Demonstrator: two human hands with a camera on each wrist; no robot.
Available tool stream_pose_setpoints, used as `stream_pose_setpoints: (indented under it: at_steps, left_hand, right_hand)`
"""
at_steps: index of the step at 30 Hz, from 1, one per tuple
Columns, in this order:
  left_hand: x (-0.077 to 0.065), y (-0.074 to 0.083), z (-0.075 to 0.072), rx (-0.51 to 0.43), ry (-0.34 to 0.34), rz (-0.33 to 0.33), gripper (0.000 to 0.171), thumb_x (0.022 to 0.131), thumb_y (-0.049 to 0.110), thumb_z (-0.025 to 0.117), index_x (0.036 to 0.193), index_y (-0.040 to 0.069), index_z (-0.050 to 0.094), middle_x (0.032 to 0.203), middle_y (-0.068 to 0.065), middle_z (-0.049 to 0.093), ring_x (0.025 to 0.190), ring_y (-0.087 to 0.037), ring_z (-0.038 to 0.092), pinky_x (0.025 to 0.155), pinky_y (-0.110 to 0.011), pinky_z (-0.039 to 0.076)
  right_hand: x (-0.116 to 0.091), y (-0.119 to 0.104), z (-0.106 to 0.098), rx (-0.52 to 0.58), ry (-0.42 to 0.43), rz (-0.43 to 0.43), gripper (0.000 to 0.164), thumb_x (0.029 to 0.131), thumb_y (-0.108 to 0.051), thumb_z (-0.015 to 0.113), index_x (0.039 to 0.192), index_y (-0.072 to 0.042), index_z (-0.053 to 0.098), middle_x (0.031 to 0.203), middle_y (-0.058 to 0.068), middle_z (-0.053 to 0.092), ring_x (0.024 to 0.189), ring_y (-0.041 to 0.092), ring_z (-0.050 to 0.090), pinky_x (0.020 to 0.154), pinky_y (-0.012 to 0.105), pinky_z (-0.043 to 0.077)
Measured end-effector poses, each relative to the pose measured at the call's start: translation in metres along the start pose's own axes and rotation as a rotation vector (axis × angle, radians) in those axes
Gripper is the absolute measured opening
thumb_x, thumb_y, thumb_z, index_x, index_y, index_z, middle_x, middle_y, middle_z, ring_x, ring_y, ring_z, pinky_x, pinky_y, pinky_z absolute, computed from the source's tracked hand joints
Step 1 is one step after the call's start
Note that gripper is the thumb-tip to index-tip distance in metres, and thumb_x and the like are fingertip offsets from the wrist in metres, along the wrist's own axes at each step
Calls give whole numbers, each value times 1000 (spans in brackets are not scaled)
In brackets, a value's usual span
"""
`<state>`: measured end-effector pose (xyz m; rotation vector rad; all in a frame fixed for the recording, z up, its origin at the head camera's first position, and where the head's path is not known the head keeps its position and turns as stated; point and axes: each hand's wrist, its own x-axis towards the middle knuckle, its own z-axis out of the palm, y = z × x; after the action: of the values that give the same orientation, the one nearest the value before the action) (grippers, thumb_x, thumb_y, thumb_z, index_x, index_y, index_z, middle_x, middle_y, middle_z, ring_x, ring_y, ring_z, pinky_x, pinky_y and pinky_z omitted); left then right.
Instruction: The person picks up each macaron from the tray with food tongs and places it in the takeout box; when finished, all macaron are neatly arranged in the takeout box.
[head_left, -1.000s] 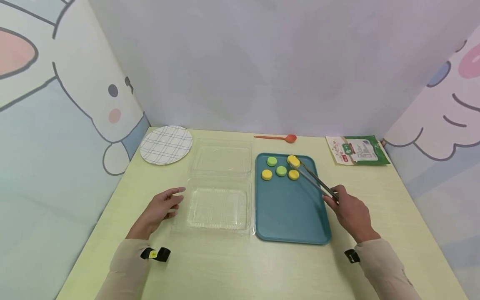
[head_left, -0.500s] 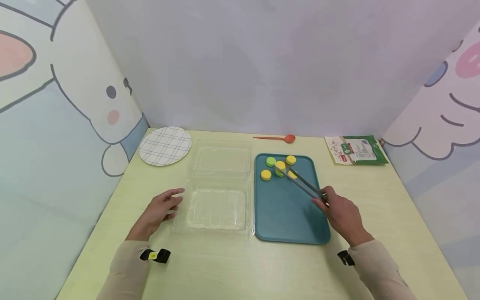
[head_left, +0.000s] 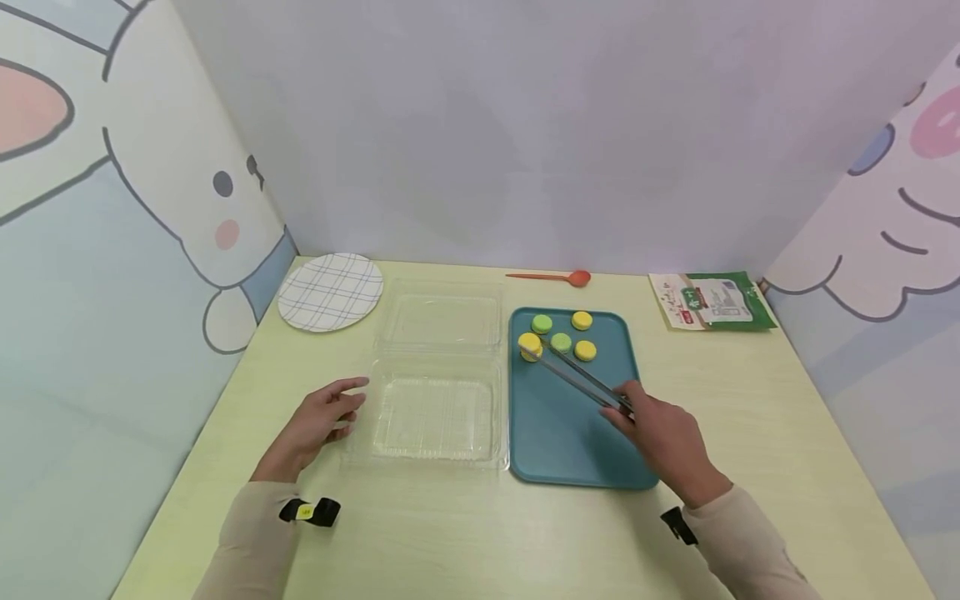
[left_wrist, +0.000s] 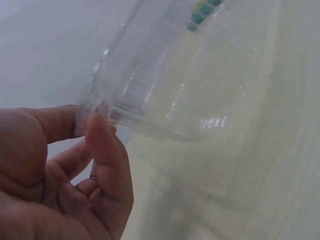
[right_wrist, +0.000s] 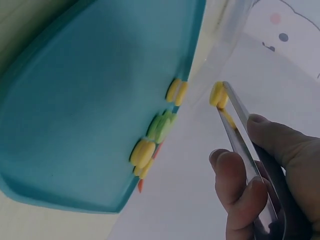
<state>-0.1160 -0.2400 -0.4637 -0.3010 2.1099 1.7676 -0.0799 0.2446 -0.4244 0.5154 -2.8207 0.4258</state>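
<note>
My right hand (head_left: 667, 437) grips metal tongs (head_left: 581, 382), whose tips hold a yellow macaron (right_wrist: 218, 94) raised above the left part of the blue tray (head_left: 558, 454). On the tray's far half lie two green macarons (head_left: 542, 323) and three yellow macarons (head_left: 582, 320); one yellow macaron is partly hidden behind the held one in the head view. To the tray's left stands a clear plastic clamshell box (head_left: 435, 421), lid laid back. My left hand (head_left: 318, 423) pinches its left rim between thumb and finger, as the left wrist view shows.
At the back left lies a white checked plate (head_left: 331, 292). An orange-red spoon (head_left: 577, 277) lies by the back wall behind the tray. A green and white packet (head_left: 712, 300) is at the back right. Walls enclose the table (head_left: 450, 533) at back and sides.
My right hand has moved left and nearer to me, carrying the yellow macaron in the tongs from the tray's far right to its left side. The left hand has stayed at the box.
</note>
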Motion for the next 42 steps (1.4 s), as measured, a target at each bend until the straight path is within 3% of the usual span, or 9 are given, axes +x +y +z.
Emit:
stream_pose_setpoints:
  at_steps: [5,8,11,17,24,31,37,42]
  left_hand:
    - [-2,-1,-2,4,-2,-3,51,104,25,59,149,4,46,92,-5,52,76,-12,52,65,-24,49]
    - [-2,-1,-2,3,-6,0,52,104,26,59,149,3,45,93,-6,52,76,-12,52,64,-24,49]
    - [-2,-1,-3,3,-7,5,52,104,26,59,149,3,45,93,-6,53,74,-11,53,63,-24,48]
    - [-2,-2,-3,-2,-12,6,53,104,25,59,149,3,44,89,-4,52,73,-11,52,62,-24,48]
    - [0,-2,-1,0,-12,8,52,104,26,59,149,3,45,90,-4,52,74,-11,52,62,-23,49]
    - [1,-1,1,1,-14,7,52,104,26,60,148,3,46,89,-3,52,73,-11,52,62,-23,49]
    - [1,0,0,2,-12,-8,53,103,26,61,149,4,45,91,-5,53,74,-12,52,62,-24,49]
    - [2,0,1,8,-6,-20,52,104,26,60,149,4,45,92,-4,53,76,-13,52,63,-24,49]
  right_hand:
    - [2,-10,-1,-1,34,-67,39,93,-46,66,104,-9,59,56,-12,44,42,1,30,40,25,29]
    - [4,-17,-2,-2,36,-84,35,90,-40,73,102,-10,59,55,-12,43,42,2,29,40,25,29]
    - [6,-25,-2,1,31,-96,36,82,-28,83,101,-9,60,59,-8,54,42,1,33,40,25,30]
    - [12,-36,-1,25,3,-112,36,80,-26,86,102,-10,61,70,-5,65,45,-1,38,42,24,34]
    - [19,-46,2,31,-5,-165,33,82,-29,85,100,-12,61,67,-8,61,48,-1,40,43,23,34]
    - [23,-58,1,26,-77,-208,28,84,-27,84,96,-15,62,63,-14,50,49,-2,38,44,21,32]
    - [31,-75,-4,-17,-128,-238,25,85,-29,82,88,-15,62,60,-13,43,47,1,35,42,22,30]
    - [40,-88,-5,-117,-126,-266,31,85,-31,83,77,-16,57,56,-10,38,44,5,33,38,24,28]
